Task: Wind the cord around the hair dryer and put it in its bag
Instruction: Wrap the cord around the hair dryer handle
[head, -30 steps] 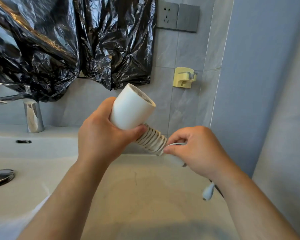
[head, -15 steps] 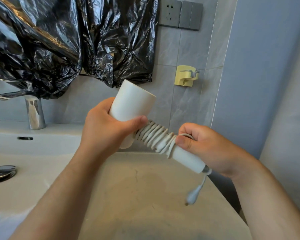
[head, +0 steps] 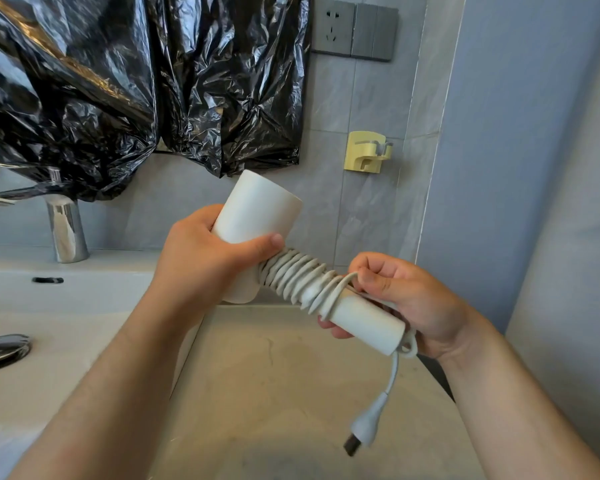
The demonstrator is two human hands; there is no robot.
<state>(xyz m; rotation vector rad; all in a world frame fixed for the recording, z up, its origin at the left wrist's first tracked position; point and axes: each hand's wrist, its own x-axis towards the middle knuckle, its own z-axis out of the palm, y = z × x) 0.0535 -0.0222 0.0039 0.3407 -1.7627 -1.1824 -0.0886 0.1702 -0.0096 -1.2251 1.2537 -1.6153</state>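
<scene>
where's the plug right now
In the head view the plug dangles lower right, below the right hand at the hair dryer handle's end, above the counter.

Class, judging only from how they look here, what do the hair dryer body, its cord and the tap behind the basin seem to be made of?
Hair dryer: probably matte white plastic, smooth and even with no glare.
Cord: likely a rubbery or soft plastic sheath, since it bends into tight coils around the handle.
Tap: metal, apparently polished chrome, with mirror-like reflections on its column.
</scene>
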